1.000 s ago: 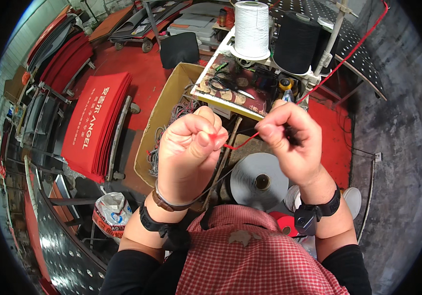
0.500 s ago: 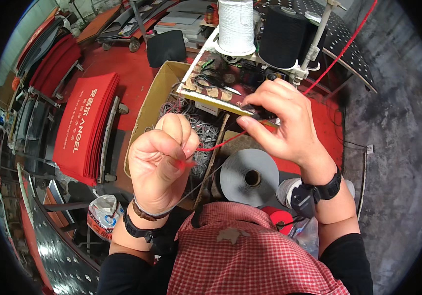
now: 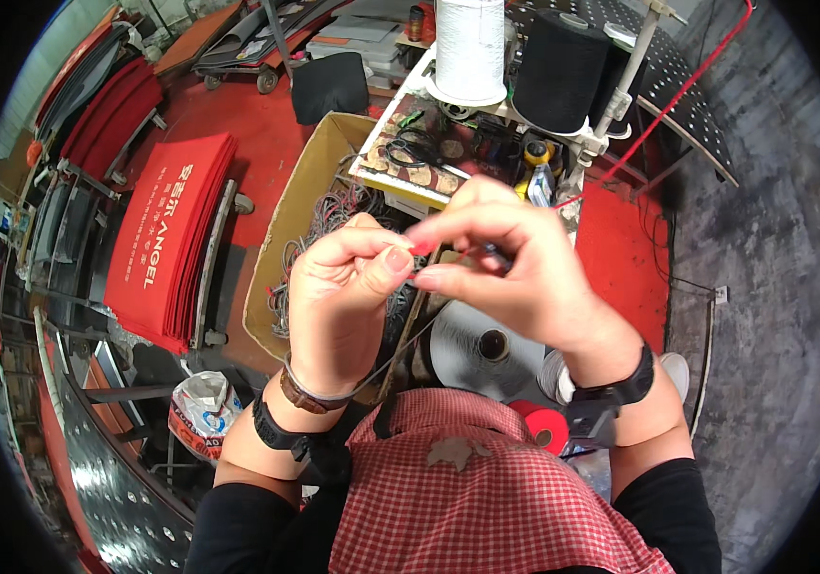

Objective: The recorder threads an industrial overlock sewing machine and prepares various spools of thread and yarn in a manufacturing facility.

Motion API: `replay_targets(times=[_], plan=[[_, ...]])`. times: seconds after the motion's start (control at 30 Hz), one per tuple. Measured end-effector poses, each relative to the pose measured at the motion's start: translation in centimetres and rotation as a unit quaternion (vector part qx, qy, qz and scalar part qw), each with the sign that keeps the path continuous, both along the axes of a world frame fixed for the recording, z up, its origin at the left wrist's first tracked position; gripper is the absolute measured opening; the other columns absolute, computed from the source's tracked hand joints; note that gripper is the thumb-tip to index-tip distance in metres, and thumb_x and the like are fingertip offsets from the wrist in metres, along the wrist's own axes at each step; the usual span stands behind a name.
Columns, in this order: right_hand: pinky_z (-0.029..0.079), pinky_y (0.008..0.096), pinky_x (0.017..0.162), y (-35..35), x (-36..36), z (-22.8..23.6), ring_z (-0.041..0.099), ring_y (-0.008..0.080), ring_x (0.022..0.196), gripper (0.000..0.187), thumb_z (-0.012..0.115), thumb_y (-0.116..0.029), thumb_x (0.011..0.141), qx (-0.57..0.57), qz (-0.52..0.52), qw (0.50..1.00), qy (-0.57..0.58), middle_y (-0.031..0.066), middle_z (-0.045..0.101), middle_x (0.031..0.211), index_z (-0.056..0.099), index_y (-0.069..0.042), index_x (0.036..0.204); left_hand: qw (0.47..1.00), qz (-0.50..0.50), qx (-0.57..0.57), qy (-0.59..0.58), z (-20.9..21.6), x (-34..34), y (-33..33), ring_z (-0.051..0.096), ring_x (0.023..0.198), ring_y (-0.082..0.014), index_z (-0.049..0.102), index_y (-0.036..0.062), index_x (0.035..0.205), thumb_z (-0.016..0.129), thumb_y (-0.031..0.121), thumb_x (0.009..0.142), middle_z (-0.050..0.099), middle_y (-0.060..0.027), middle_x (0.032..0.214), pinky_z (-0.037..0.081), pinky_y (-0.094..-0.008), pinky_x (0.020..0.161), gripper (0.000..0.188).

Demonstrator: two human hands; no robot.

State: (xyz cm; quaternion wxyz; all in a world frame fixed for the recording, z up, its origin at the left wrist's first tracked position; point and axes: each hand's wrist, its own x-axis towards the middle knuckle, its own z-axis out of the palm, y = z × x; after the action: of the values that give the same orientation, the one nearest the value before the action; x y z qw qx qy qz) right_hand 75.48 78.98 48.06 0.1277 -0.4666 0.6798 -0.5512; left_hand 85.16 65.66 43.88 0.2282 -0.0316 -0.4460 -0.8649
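Over the carton, my left hand (image 3: 341, 301) is closed, thumb and forefinger pinching the end of a red yarn. My right hand (image 3: 524, 263), smeared by motion, meets it with thumb and forefinger closed on the same yarn; bits of red show between the fingertips. From behind my right hand the red yarn (image 3: 654, 120) runs taut to the upper right. Something small and dark sits inside the curl of my right fingers, too blurred to name. Just beyond the hands, black-handled scissors (image 3: 415, 148) lie on the worktable (image 3: 400, 179), partly hidden.
A carton (image 3: 281, 244) of grey scraps stands below my hands. White (image 3: 469, 48) and black (image 3: 558, 72) thread cones stand on the table, beside a metal post (image 3: 628, 72). Near my apron are a grey roll (image 3: 458, 349) and a red spool (image 3: 542, 428). Red mats (image 3: 166, 244) are stacked at left.
My right hand has come left and nearer from the table edge to meet my left hand. My left hand has moved right and slightly up. The gap between them has closed.
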Motion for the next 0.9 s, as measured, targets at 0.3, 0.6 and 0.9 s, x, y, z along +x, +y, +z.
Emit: replay_targets(times=[0.3,0.6,0.9], plan=[[0.039,0.0215,0.070,1.1,0.4,-0.9,0.047,0.0067,0.073,0.008,0.065,-0.007,0.076,-0.055,-0.001,0.950,-0.308,-0.0010,0.054,0.080,0.059,-0.002,0.080,0.995,-0.016,-0.033,-0.088,0.7,-0.4,-0.4,0.047,0.074,-0.0106,0.054,0.0023,0.082,0.060,0.011,0.081,0.048,-0.0017,0.079,0.037,-0.0218,0.071,0.010],[0.038,0.0198,0.059,1.9,0.9,-0.8,0.047,0.0052,0.066,0.006,0.065,-0.006,0.077,-0.030,0.046,0.940,-0.338,-0.0009,0.053,0.075,0.059,-0.003,0.076,0.992,-0.035,-0.104,-0.057,0.1,-0.5,-0.3,0.045,0.072,-0.0042,0.056,0.0020,0.084,0.058,0.008,0.083,0.052,0.0020,0.079,0.036,-0.0180,0.068,0.007],[0.030,0.0172,0.046,4.3,1.2,-1.0,0.041,0.0044,0.058,0.010,0.064,-0.009,0.079,-0.131,0.076,0.904,-0.399,0.0007,0.047,0.078,0.060,-0.001,0.076,0.996,-0.047,-0.020,-0.078,0.5,-0.9,0.7,0.040,0.074,-0.0120,0.049,0.0038,0.082,0.055,0.012,0.083,0.044,-0.0017,0.079,0.034,-0.0236,0.070,0.010]])
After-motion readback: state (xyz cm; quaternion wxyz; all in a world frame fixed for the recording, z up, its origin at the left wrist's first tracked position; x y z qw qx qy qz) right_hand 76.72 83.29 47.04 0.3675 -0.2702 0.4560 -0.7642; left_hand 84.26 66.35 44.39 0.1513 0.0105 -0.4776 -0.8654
